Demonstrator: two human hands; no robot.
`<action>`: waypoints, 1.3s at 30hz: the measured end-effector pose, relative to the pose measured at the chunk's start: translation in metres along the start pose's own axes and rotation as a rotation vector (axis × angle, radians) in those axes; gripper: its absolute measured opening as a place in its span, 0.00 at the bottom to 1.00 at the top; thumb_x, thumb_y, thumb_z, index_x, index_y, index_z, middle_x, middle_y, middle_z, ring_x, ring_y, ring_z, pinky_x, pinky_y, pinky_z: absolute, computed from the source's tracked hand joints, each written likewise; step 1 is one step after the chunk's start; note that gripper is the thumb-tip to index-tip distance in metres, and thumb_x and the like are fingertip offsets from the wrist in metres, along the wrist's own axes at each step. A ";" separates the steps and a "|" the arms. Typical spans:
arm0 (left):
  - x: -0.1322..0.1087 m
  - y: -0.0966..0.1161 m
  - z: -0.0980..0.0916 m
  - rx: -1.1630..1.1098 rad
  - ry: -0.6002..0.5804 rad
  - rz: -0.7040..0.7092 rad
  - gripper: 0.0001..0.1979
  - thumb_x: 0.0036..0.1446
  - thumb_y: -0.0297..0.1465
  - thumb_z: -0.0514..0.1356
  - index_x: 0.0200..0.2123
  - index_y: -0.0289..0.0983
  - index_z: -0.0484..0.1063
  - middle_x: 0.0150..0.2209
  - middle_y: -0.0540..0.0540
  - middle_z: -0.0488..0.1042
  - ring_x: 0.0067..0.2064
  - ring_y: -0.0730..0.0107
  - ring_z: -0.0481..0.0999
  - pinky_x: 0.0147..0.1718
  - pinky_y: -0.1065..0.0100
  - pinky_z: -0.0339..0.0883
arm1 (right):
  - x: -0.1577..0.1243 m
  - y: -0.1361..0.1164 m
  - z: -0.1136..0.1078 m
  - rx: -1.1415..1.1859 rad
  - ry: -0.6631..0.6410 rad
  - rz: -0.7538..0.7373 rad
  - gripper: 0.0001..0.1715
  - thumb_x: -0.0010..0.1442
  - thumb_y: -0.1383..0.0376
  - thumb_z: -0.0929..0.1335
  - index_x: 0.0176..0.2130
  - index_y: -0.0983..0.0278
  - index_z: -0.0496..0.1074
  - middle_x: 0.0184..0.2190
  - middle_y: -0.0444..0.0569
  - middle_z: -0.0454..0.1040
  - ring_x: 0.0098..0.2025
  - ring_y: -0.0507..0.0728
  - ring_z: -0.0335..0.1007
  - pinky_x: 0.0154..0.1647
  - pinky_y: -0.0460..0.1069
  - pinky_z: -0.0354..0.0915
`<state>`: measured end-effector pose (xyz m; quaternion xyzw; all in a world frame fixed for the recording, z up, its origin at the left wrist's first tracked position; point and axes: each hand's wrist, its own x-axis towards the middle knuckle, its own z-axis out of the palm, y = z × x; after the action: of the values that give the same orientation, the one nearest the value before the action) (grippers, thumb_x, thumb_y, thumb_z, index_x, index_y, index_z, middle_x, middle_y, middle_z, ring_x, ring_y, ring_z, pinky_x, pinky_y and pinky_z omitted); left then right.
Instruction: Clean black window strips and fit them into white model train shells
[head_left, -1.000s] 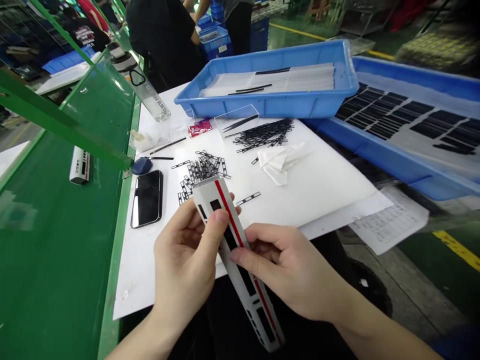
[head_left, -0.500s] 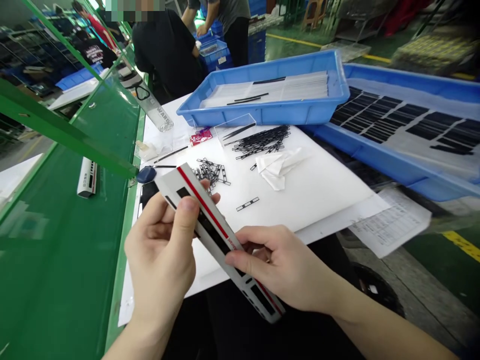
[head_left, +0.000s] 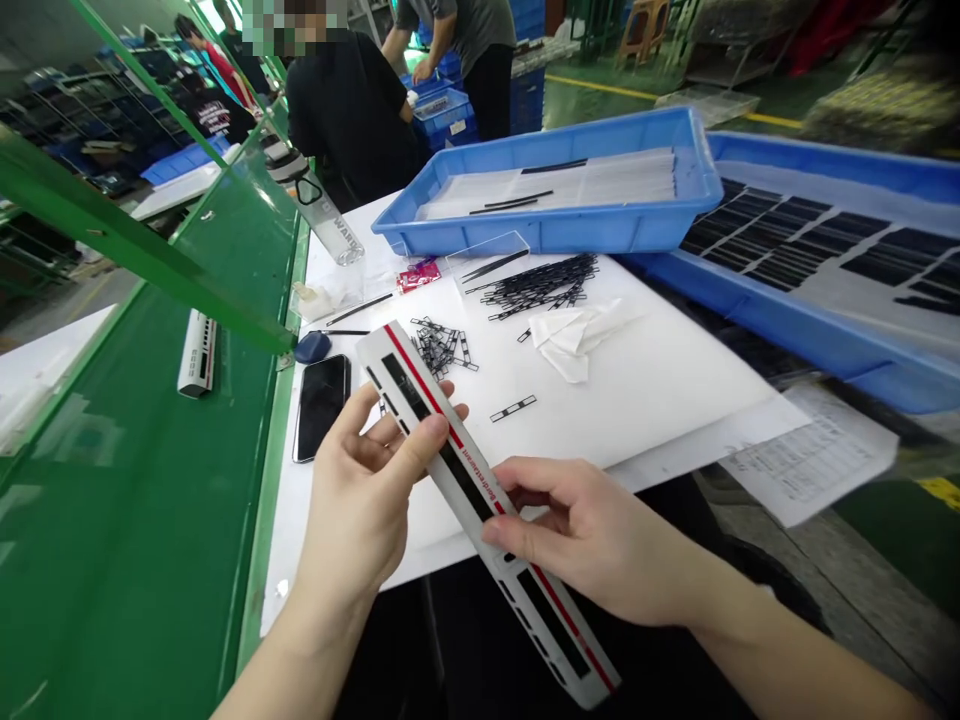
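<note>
A model train carriage shell (head_left: 472,482), light grey with a red stripe, dark window strips and the word "Bordrestaurant", slants across the middle of the view. My left hand (head_left: 375,490) is closed around its upper half, thumb on the window side. Farther down, my right hand (head_left: 577,530) pinches the body between thumb and fingers. Beyond them on the white table (head_left: 637,400) lie a tangle of small black frame strips (head_left: 439,348), a single black strip (head_left: 513,408) and a larger pile of black strips (head_left: 544,285). What is under the shell is hidden.
Two blue trays (head_left: 555,232) (head_left: 817,345) hold white sheets and dark strips. A phone (head_left: 322,408), a clear bottle (head_left: 330,225) and a crumpled white tissue (head_left: 566,340) lie around. Another carriage shell (head_left: 198,353) rests on the green surface (head_left: 112,500). Co-workers (head_left: 352,110) are behind.
The carriage shell has moved toward me and turned, so more of its windowed side and lettering show. My left thumb has slid farther along it. The view has shifted, uncovering the phone.
</note>
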<state>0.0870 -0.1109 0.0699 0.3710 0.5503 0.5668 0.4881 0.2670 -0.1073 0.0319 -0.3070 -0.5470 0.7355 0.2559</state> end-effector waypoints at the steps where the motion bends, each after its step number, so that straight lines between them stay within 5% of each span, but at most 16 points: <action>1: -0.001 0.000 -0.001 -0.007 0.002 0.013 0.22 0.55 0.29 0.74 0.52 0.37 0.76 0.46 0.39 0.85 0.48 0.52 0.85 0.38 0.66 0.82 | -0.001 0.001 0.001 0.020 -0.023 0.026 0.06 0.68 0.62 0.70 0.40 0.63 0.72 0.34 0.42 0.70 0.30 0.49 0.60 0.30 0.45 0.60; 7: -0.002 -0.004 -0.004 -0.001 -0.021 0.050 0.21 0.56 0.29 0.74 0.53 0.38 0.76 0.47 0.40 0.84 0.47 0.55 0.86 0.42 0.66 0.82 | -0.005 0.003 0.001 0.008 0.015 0.081 0.06 0.69 0.61 0.69 0.41 0.61 0.73 0.33 0.43 0.71 0.33 0.52 0.65 0.32 0.46 0.62; 11: -0.002 -0.006 -0.003 -0.012 -0.005 0.056 0.20 0.56 0.29 0.74 0.51 0.37 0.76 0.49 0.40 0.84 0.48 0.50 0.85 0.44 0.60 0.83 | -0.004 -0.003 -0.003 0.029 -0.080 0.046 0.07 0.68 0.65 0.70 0.46 0.62 0.75 0.37 0.44 0.73 0.37 0.53 0.68 0.37 0.47 0.66; 16: -0.003 -0.007 0.005 0.026 0.058 0.131 0.21 0.56 0.28 0.73 0.52 0.37 0.75 0.47 0.41 0.84 0.49 0.51 0.85 0.48 0.60 0.81 | 0.001 0.003 -0.002 -0.081 0.043 -0.023 0.04 0.69 0.67 0.68 0.41 0.63 0.74 0.32 0.41 0.71 0.29 0.49 0.63 0.28 0.45 0.60; 21: -0.005 -0.004 0.008 0.036 0.082 0.169 0.17 0.58 0.28 0.72 0.50 0.38 0.76 0.47 0.42 0.84 0.47 0.51 0.85 0.47 0.58 0.82 | 0.001 0.003 -0.006 0.038 -0.024 -0.057 0.08 0.68 0.66 0.69 0.47 0.62 0.77 0.39 0.45 0.77 0.38 0.52 0.71 0.38 0.45 0.69; 27: -0.007 -0.005 0.007 -0.036 0.007 0.197 0.17 0.56 0.29 0.74 0.49 0.42 0.80 0.52 0.45 0.83 0.57 0.46 0.80 0.58 0.49 0.77 | -0.008 -0.003 -0.011 -0.104 0.054 -0.112 0.11 0.68 0.65 0.68 0.48 0.62 0.80 0.37 0.45 0.77 0.34 0.53 0.71 0.33 0.46 0.68; 32: -0.006 -0.008 0.008 -0.053 -0.003 0.134 0.11 0.59 0.27 0.71 0.46 0.38 0.81 0.47 0.43 0.85 0.48 0.51 0.85 0.54 0.52 0.80 | -0.012 -0.002 -0.008 -0.228 0.113 -0.099 0.06 0.68 0.66 0.67 0.40 0.63 0.76 0.32 0.44 0.73 0.32 0.53 0.68 0.32 0.47 0.66; 39: -0.007 -0.010 0.014 -0.087 -0.055 0.091 0.18 0.59 0.27 0.72 0.52 0.41 0.78 0.53 0.44 0.82 0.54 0.52 0.83 0.52 0.58 0.81 | -0.012 -0.005 -0.011 -0.149 0.131 -0.078 0.07 0.69 0.60 0.69 0.44 0.59 0.77 0.31 0.41 0.74 0.29 0.50 0.67 0.28 0.45 0.62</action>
<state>0.1034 -0.1150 0.0623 0.3896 0.4938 0.6016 0.4924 0.2833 -0.1075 0.0360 -0.3512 -0.5940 0.6606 0.2957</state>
